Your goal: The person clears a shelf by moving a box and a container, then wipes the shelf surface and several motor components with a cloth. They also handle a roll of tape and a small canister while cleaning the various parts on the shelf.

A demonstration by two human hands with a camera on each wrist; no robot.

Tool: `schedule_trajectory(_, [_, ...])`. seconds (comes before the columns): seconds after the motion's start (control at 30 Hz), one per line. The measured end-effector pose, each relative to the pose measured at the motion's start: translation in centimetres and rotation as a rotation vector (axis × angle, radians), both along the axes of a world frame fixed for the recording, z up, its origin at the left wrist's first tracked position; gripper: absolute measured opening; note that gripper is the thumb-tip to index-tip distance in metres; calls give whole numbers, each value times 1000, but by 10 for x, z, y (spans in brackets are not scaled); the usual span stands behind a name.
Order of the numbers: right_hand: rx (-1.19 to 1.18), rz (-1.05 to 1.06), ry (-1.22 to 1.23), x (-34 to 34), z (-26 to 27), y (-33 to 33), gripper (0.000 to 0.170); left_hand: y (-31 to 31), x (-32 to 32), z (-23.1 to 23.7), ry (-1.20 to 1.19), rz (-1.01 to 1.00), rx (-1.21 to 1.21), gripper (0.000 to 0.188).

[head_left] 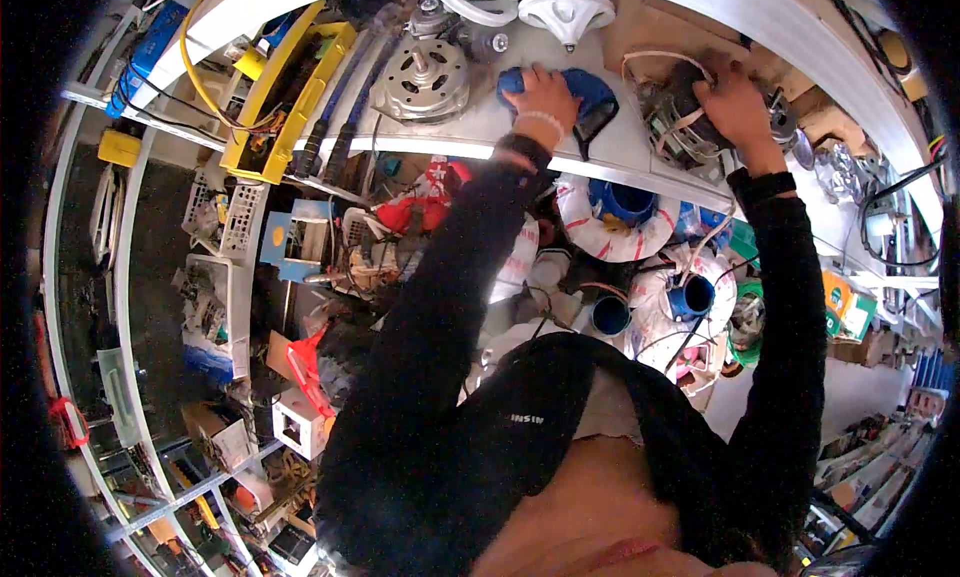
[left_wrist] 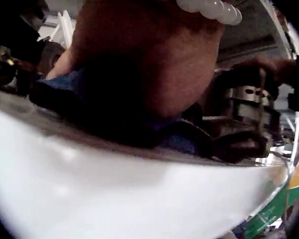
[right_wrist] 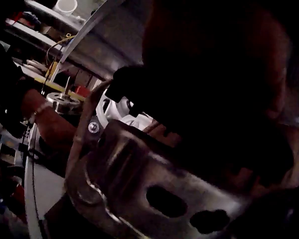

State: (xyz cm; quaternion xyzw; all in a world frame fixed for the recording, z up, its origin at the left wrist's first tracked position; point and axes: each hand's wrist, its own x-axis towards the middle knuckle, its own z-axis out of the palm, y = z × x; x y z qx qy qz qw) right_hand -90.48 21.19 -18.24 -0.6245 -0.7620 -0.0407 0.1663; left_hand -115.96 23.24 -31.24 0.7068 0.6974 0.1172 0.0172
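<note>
My left hand (head_left: 545,99) grips a blue and black bundle (head_left: 590,87), cloth-like, near the front edge of the white shelf. In the left wrist view the same hand (left_wrist: 154,55) covers most of this bundle (left_wrist: 182,142). Further right, my right hand (head_left: 738,107) holds the dark upper part of a metal-cased motor (head_left: 690,137). Close up in the right wrist view, the motor's metal casing (right_wrist: 154,184) shows oval holes and a brown strap or cable loops beside it. The right hand (right_wrist: 214,55) is in deep shadow there, its fingers mostly hidden.
A round silver motor (head_left: 420,77) stands left of the blue bundle, beside a yellow tray (head_left: 290,97). White pulley-like wheels (head_left: 565,12) lie behind, and cardboard (head_left: 650,32) backs the right side. Below the shelf edge are wrapped rolls with blue cores (head_left: 690,297).
</note>
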Motion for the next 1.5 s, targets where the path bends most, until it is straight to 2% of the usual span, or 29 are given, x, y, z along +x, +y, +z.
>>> schedule_trajectory(0.1, [67, -44, 14, -3, -4, 1, 42, 55, 17, -9, 66, 187, -28, 48])
schedule_trajectory(0.2, [-5, -52, -45, -8, 5, -5, 44, 91, 23, -20, 30, 329, 33, 52])
schedule_trajectory(0.23, [-2, -48, 85, -5, 1, -2, 48, 102, 19, -23, -12, 315, 24, 61])
schedule_trajectory(0.33, [-18, -24, 42, 4, -12, 14, 51, 79, 6, 11, -39, 117, -110, 72])
schedule_trajectory(0.37, [42, -54, 79, 5, -20, 16, 52, 74, 4, 18, -31, 81, -196, 83])
schedule_trajectory(0.5, [-4, 4, -4, 7, -25, 24, 50, 35, -17, 28, 156, -185, -290, 89])
schedule_trajectory(0.53, [-20, 3, -72, 8, -28, 28, 49, 31, -32, 26, -8, -277, -244, 87])
schedule_trajectory(0.6, [-103, -57, 10, 4, -15, 24, 49, 21, -66, 21, -342, -458, -142, 84])
schedule_trajectory(0.63, [-7, -205, -51, -13, 8, -8, 42, 9, -73, 20, -395, -429, -97, 77])
schedule_trajectory(0.73, [533, 29, -208, -38, 17, -36, 34, -18, -85, 11, -268, -370, 70, 67])
schedule_trajectory(0.77, [451, 145, -119, -58, 15, -45, 28, -31, -83, 17, -327, -355, 120, 52])
schedule_trajectory(0.8, [210, 203, -86, -84, 9, -62, 25, -39, -82, 17, -422, -336, 178, 48])
schedule_trajectory(0.83, [199, 417, 69, -102, -16, -62, 27, -47, -80, 14, -517, -316, 235, 44])
schedule_trajectory(0.87, [141, 469, 167, -122, -36, -62, 34, -52, -77, 12, -611, -298, 294, 41])
schedule_trajectory(0.9, [145, 478, 259, -141, -71, -48, 44, -55, -71, 12, -682, -224, 455, 26])
schedule_trajectory(1.0, [-17, 142, -121, -188, -83, -48, 58, -69, -67, 25, -1320, 116, 326, 23])
schedule_trajectory(1.03, [-118, 109, -187, -201, -96, -38, 68, -76, -66, 33, -1444, 183, 300, 19])
schedule_trajectory(1.13, [-147, -6, -188, -226, -119, -28, 67, -89, -80, 53, -1880, 346, 123, 22])
schedule_trajectory(1.17, [-59, 0, -220, -225, -135, -20, 69, -90, -87, 51, -1982, 328, 112, 22])
schedule_trajectory(1.27, [-177, 19, -210, -220, -114, -16, 73, -75, -117, 32, -2383, 376, -60, 14])
schedule_trajectory(1.3, [-167, 35, -174, -217, -111, -12, 76, -81, -117, 45, -2483, 385, -91, 10])
schedule_trajectory(1.33, [-115, 126, -144, -210, -122, 4, 75, -78, -121, 42, -2608, 268, -140, 9])
schedule_trajectory(1.4, [-236, 102, 133, -205, -127, 26, 81, -72, -124, 38, -2731, 184, -220, 10])
schedule_trajectory(1.43, [-241, 146, 194, -199, -137, 47, 83, -71, -122, 41, -2797, 223, -249, 12])
schedule_trajectory(1.5, [-245, 228, 313, -188, -151, 78, 89, -68, -126, 37, -2816, 170, -324, 12])
